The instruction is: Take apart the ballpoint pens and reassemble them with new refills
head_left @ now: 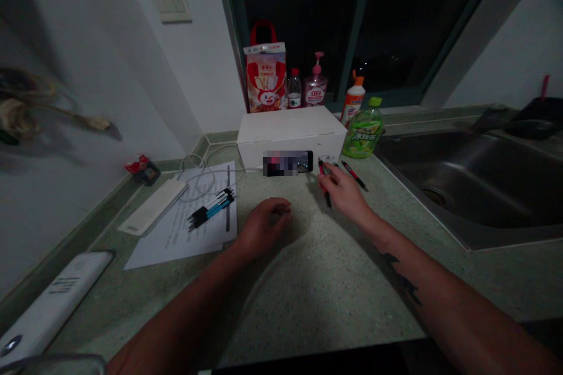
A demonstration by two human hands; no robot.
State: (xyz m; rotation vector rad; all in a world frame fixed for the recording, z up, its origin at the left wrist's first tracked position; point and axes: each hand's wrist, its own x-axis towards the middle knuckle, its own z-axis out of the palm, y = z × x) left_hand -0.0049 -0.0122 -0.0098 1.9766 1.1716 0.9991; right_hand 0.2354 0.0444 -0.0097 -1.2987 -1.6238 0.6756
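My right hand [345,190] is at the right end of the phone, its fingers closed on a red-and-black pen [327,198] that points down toward the counter. Another red-and-black pen [354,176] lies just to the right of that hand, and part of a further pen seems to show behind the fingers. My left hand [264,225] rests over the middle of the counter, fingers loosely curved, thumb apart, nothing in it. Left of it, several blue and black pens [213,209] lie bunched on printed paper [176,252]. The phone [305,162] leans on its side against a white box [290,129].
A white power bank [153,206] with a cable lies on the left, near a small red-and-black packet [143,169]. A white power strip [57,299] sits at the lower left. Green [364,132] and orange-capped bottles stand behind; a steel sink [484,181] is right.
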